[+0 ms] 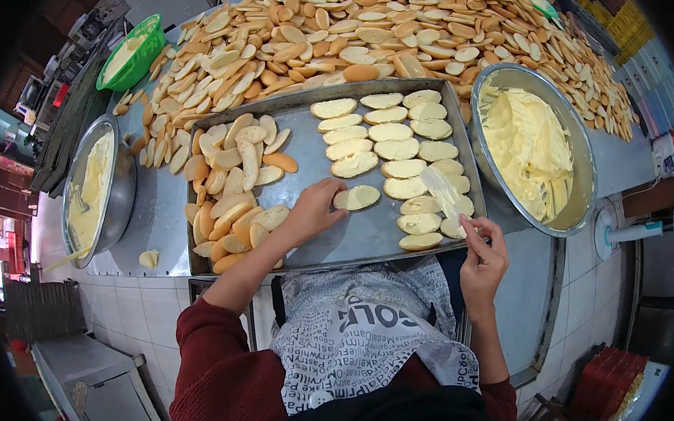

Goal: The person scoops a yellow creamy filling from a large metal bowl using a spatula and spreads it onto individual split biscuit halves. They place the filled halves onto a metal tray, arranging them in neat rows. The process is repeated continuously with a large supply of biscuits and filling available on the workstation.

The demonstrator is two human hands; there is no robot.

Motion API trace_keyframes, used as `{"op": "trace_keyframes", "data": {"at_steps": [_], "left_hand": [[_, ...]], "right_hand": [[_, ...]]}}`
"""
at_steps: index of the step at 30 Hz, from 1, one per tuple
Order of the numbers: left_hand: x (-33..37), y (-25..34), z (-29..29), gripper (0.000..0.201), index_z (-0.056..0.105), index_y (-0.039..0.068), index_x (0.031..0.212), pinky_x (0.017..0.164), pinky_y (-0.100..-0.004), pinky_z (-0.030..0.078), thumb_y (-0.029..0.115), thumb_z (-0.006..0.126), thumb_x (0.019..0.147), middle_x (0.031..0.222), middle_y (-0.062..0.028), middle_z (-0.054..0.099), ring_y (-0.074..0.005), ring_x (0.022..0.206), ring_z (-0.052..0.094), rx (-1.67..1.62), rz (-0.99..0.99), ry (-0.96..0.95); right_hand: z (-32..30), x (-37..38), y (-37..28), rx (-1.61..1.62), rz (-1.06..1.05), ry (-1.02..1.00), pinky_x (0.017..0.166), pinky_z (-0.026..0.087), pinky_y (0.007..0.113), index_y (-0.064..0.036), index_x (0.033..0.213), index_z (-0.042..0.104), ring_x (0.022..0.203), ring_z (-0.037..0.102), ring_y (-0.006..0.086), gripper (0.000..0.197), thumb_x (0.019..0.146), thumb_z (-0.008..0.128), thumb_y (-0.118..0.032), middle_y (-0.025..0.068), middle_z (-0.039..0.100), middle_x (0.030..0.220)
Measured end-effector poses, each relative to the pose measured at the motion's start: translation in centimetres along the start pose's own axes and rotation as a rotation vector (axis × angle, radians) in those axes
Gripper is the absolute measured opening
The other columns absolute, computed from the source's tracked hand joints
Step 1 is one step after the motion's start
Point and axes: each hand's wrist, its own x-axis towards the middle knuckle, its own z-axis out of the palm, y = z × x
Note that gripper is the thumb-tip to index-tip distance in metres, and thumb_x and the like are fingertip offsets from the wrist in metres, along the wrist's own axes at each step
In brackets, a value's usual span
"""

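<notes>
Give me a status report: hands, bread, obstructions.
Left hand at lone bread slice. Right hand gripping smeared spatula. Some coated slices between hands.

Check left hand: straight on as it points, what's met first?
The left hand would likely first meet the lone bread slice just ahead; they seem to touch, though depth is unclear.

Smooth metal tray, seemingly plastic spatula

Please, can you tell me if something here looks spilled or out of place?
Yes: a small pale-yellow lump lies alone on the table, between the left metal bowl and the tray. It resembles the cream in that bowl, so it may be a dropped dollop.
</notes>
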Motion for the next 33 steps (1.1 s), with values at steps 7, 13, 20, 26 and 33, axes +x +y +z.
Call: {"op": "trace_keyframes", "data": {"at_steps": [7, 13, 20, 26, 33], "left_hand": [[1.3, 1.4, 0.6, 0.046, 0.055, 0.002, 0.109, 0.079, -0.0405, 0.049, 0.014, 0.077, 0.071, 0.101, -0.0146, 0.057, -0.0318, 0.093, 0.059, 0.190, 0.014, 0.241], [1.1, 1.5, -1.6, 0.044, 0.054, 0.003, 0.108, 0.077, -0.0406, 0.048, 0.018, 0.076, 0.073, 0.097, -0.0146, 0.058, -0.0318, 0.091, 0.058, 0.246, -0.050, 0.382], [-4.9, -2.9, -9.2, 0.034, 0.059, 0.005, 0.101, 0.080, -0.0422, 0.047, 0.022, 0.074, 0.076, 0.096, -0.0139, 0.060, -0.0319, 0.095, 0.056, 0.523, -0.435, 0.494], [-5.2, -7.5, -12.3, 0.042, 0.058, 0.004, 0.107, 0.083, -0.0435, 0.046, 0.026, 0.075, 0.075, 0.109, -0.0139, 0.057, -0.0326, 0.101, 0.054, 0.749, -0.448, 0.701], [-2.5, -10.4, -14.4, 0.046, 0.055, 0.004, 0.110, 0.086, -0.0452, 0.046, 0.021, 0.075, 0.071, 0.116, -0.0155, 0.056, -0.0360, 0.103, 0.053, 0.832, -0.518, 0.587]], "right_hand": [[0.2, 0.2, -0.2, 0.043, 0.044, 0.013, 0.077, 0.045, 0.030, -0.0113, 0.114, 0.070, 0.084, 0.055, 0.0217, 0.056, 0.070, 0.052, 0.019, 0.0102, 0.060, 0.098], [-0.2, 0.9, 0.0, 0.087, 0.038, 0.067, 0.079, 0.045, 0.028, -0.0085, 0.115, 0.069, 0.087, 0.056, 0.0191, 0.046, 0.079, 0.054, 0.015, 0.0085, 0.059, 0.099], [-4.5, 2.0, 3.6, -0.046, 0.084, 0.219, 0.081, 0.045, 0.026, -0.0069, 0.117, 0.067, 0.092, 0.055, 0.0165, 0.041, 0.084, 0.053, 0.013, 0.0062, 0.057, 0.101], [-7.2, 3.7, 6.4, -0.175, 0.099, 0.262, 0.079, 0.045, 0.026, -0.0083, 0.118, 0.067, 0.092, 0.057, 0.0175, 0.044, 0.083, 0.051, 0.014, 0.0077, 0.059, 0.101], [-11.4, 7.9, 7.9, -0.598, 0.173, 0.059, 0.076, 0.049, 0.037, -0.0108, 0.109, 0.070, 0.086, 0.063, 0.0325, 0.043, 0.075, 0.052, 0.008, 0.0146, 0.066, 0.094]]}}
